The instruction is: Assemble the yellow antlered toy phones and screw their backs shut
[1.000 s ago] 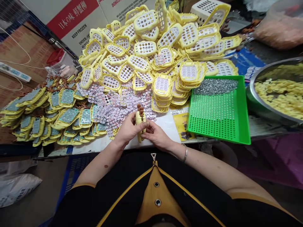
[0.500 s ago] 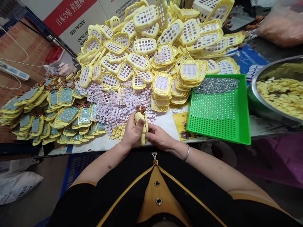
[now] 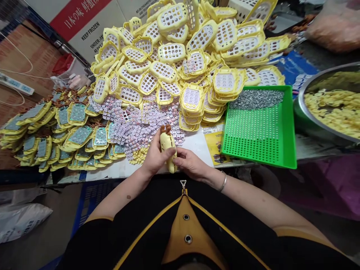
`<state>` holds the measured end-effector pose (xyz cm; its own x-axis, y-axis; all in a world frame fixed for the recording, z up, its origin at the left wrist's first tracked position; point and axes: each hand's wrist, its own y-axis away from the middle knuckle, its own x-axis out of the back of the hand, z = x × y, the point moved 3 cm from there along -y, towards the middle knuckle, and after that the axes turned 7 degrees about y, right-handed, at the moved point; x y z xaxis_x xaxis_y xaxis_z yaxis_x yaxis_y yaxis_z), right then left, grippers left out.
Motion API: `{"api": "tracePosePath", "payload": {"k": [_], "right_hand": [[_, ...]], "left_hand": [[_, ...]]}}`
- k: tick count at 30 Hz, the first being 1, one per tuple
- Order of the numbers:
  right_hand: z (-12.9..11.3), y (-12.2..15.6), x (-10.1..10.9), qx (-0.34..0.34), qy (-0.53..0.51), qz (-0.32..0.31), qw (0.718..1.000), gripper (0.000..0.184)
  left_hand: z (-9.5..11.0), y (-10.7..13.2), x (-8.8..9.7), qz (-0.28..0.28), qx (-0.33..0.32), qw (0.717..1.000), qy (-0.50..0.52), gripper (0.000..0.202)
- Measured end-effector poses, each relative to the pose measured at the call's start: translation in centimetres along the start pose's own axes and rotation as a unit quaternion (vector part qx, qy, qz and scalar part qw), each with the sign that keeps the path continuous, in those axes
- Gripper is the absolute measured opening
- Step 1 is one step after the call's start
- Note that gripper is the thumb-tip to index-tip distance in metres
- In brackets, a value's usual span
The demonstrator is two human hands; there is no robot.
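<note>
My left hand (image 3: 154, 156) and my right hand (image 3: 189, 163) are both closed on one yellow toy phone shell (image 3: 168, 145) with brown ears on top, held upright at the table's near edge. The left thumb presses on its back; the right fingers pinch its lower end. Just beyond the hands lies a spread of small pale keypad sheets (image 3: 142, 125). A high heap of yellow shells with hole grids (image 3: 180, 56) rises behind that.
Rows of finished yellow shells with grey pads (image 3: 56, 131) lie at the left. A green perforated tray (image 3: 258, 127) with small metal parts sits at the right, beside a steel bowl (image 3: 329, 108) of yellow pieces. A cardboard box (image 3: 84, 26) stands behind.
The shell has been turned in my hands from edge-on to its back facing up. The hands stay at the same spot; the view has shifted slightly.
</note>
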<state>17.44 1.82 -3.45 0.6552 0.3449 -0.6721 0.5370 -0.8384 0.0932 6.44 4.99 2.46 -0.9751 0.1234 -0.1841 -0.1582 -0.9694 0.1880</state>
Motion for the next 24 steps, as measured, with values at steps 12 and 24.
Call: {"api": "tracePosePath", "payload": {"k": [12,24], "right_hand": [[-0.4,0.0,0.5,0.026,0.036,-0.013,0.999,0.043],[-0.3,1.0,0.8,0.031,0.130,-0.064,0.989,0.062]], "left_hand": [[-0.3,0.5,0.4,-0.003,0.017,0.999,-0.030,0.105],[-0.2,0.5,0.4,-0.056,0.056,0.991,0.110,0.081]]}}
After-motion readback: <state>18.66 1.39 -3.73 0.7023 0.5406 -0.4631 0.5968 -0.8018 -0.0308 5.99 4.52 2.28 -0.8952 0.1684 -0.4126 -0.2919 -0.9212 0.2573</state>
